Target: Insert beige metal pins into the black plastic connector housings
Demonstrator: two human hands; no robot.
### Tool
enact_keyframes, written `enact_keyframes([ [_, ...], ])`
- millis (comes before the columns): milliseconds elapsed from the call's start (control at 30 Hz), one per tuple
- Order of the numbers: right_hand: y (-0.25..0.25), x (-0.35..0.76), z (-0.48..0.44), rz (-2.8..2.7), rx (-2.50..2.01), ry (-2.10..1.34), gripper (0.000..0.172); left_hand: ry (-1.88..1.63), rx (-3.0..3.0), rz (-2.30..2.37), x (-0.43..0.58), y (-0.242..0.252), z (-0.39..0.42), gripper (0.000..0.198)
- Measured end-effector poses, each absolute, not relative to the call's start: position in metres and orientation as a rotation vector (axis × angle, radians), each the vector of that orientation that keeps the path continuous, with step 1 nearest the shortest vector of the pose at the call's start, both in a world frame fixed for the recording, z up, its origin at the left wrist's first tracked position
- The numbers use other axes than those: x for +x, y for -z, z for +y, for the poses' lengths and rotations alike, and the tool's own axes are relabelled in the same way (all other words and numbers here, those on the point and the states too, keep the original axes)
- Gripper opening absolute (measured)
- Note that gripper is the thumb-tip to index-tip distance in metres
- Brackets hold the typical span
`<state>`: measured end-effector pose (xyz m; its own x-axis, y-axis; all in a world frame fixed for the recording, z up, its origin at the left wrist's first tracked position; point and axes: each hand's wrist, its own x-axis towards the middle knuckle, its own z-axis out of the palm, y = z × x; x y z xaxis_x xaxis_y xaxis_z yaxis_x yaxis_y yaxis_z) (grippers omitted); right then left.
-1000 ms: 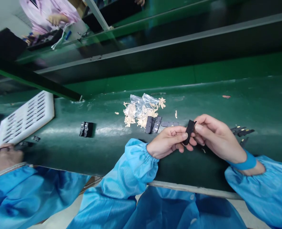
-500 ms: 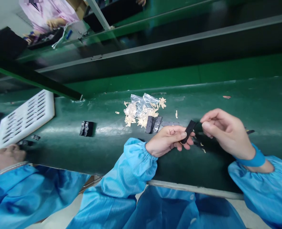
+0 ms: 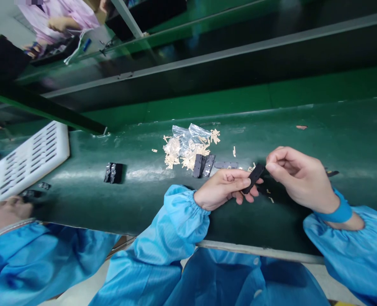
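Observation:
My left hand (image 3: pixel 228 185) grips a small black rectangular plastic piece (image 3: pixel 254 178) between thumb and fingers, tilted with its far end up to the right. Close to that far end, my right hand (image 3: pixel 298 176) has its thumb and forefinger pinched together; whatever sits between them is too small to make out. Left of the hands lie several dark flat plates (image 3: pixel 204 165), beside a heap of small cream-coloured pieces (image 3: pixel 193 158) with clear plastic bags (image 3: pixel 190 135) on it. A few more cream bits lie loose near my fingers.
A pair of black parts (image 3: pixel 113 173) lies on the green bench (image 3: pixel 150 204) to the left. Beyond them is a white slotted tray (image 3: pixel 32 157), with a co-worker's hand (image 3: pixel 11 211) in front. A green post (image 3: pixel 48 108) slants across the left. Another person in pink stands across the bench.
The black piece has turned slightly, showing more of its face. A thin dark strand seen earlier between it and my right fingers no longer shows. The view has shifted a little.

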<state>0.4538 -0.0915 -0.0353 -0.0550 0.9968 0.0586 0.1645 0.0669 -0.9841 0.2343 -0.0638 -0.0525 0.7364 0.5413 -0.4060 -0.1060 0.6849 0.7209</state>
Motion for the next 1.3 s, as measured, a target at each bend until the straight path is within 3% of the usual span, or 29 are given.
enact_keyframes([
  [600, 0.042, 0.457, -0.088, -1.277, -1.389, -1.232, 0.028, -0.352, 0.815, 0.62, 0.231, 0.056, -0.064, 0.041],
  [733, 0.037, 0.457, -0.088, -1.376, -1.228, -1.363, 0.039, -0.371, 0.807, 0.631, 0.232, 0.051, -0.064, 0.044],
  [967, 0.037, 0.449, -0.1, -1.252, -0.985, -1.595, 0.018, -0.354, 0.805, 0.58, 0.231, 0.05, -0.064, 0.04],
  [1300, 0.039, 0.442, -0.098, -0.902, -1.046, -1.847, 0.041, -0.334, 0.825, 0.61, 0.231, 0.052, -0.062, 0.041],
])
